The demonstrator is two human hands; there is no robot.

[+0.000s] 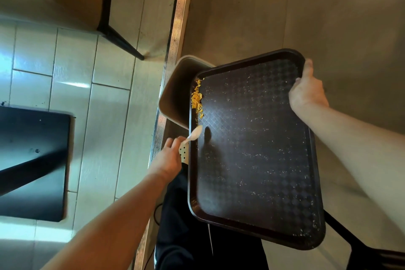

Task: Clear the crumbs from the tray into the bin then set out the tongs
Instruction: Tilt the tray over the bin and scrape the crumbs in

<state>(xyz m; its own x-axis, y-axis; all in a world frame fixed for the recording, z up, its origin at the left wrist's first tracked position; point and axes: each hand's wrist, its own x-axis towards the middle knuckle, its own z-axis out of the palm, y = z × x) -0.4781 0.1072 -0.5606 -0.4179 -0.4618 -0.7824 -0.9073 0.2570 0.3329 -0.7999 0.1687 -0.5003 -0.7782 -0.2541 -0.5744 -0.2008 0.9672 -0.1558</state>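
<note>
**Tray tipped over bin, crumbs gathered at the low edge: handling notes**

Head view. The right hand gripped the tray at its far right corner, fingers curled over the rim and thumb on top. The tray was held in the air, tilted, with its left edge over the mouth of the beige bin. I judged the tray to be stiff moulded plastic and light enough for a one-corner hold, though a hold that far from the middle would let it swing; a second grip on the near edge would steady it. Its textured face looked grippy rather than slick, which may explain why the fine white specks stayed scattered across it.

The yellow crumbs lay in a loose line along the tray's left edge near the far left corner, right against the rim, above the bin. They looked dry, brittle and nearly weightless, so I expected them to scatter if flicked hard; a slow sweep over the rim seemed the safer way.

The left hand pinched the handle of a pale spoon between the fingertips, its bowl just over the tray's left edge, short of the crumbs. The spoon looked thin and light, probably slightly flexible.

The tongs were not in view.
</note>
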